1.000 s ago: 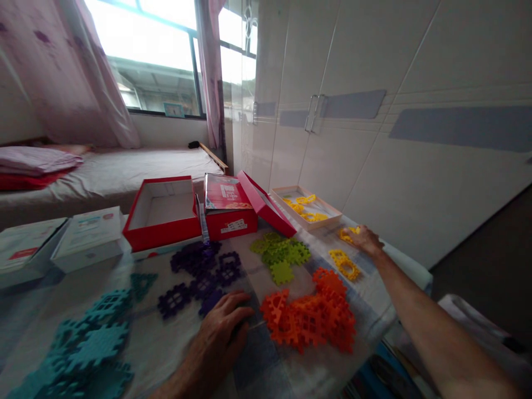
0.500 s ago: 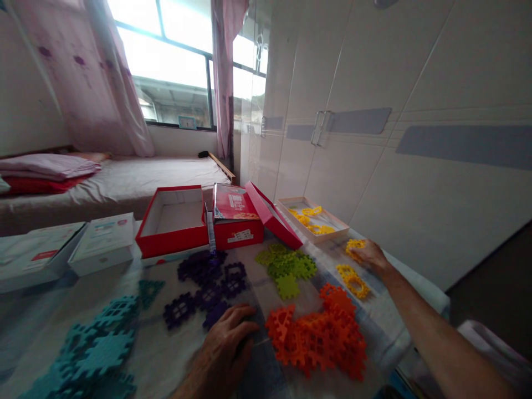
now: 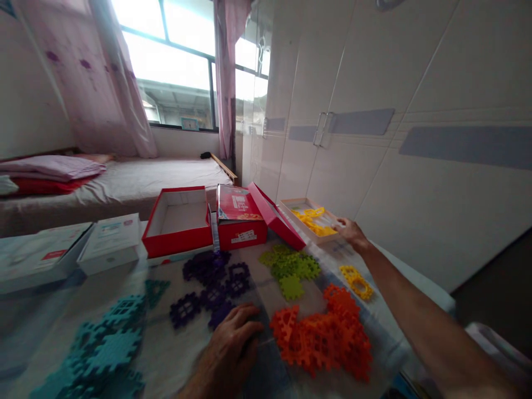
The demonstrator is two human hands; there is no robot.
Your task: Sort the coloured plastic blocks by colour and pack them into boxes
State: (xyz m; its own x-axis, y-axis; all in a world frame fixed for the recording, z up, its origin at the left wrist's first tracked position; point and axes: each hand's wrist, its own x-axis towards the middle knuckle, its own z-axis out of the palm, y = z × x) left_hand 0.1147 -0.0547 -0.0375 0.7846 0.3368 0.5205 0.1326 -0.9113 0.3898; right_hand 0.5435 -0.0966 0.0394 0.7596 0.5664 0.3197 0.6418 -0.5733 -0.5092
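Note:
My right hand (image 3: 352,235) is at the right rim of a shallow cream box (image 3: 318,238), its fingers a little apart and no piece visible in them. Yellow interlocking pieces (image 3: 313,221) lie inside that box. Two more yellow pieces (image 3: 356,282) rest on the cloth, below my right wrist. My left hand (image 3: 230,343) lies on the cloth with fingers loosely bent, holding nothing that I can see. Just beyond its fingertips are purple interlocking pieces (image 3: 214,293). A pile of orange pieces (image 3: 324,338) sits to its right.
Green pieces (image 3: 291,271) lie mid-table and teal pieces (image 3: 110,349) at the left. Behind stand an open red box (image 3: 177,244), a red printed box (image 3: 243,233) and a leaning red lid (image 3: 278,221). White boxes (image 3: 112,244) are at the left, a wardrobe (image 3: 374,183) at the right.
My right hand has moved up and left to the cream box. The yellow piece it held is no longer visible in it. My left hand has stayed in place.

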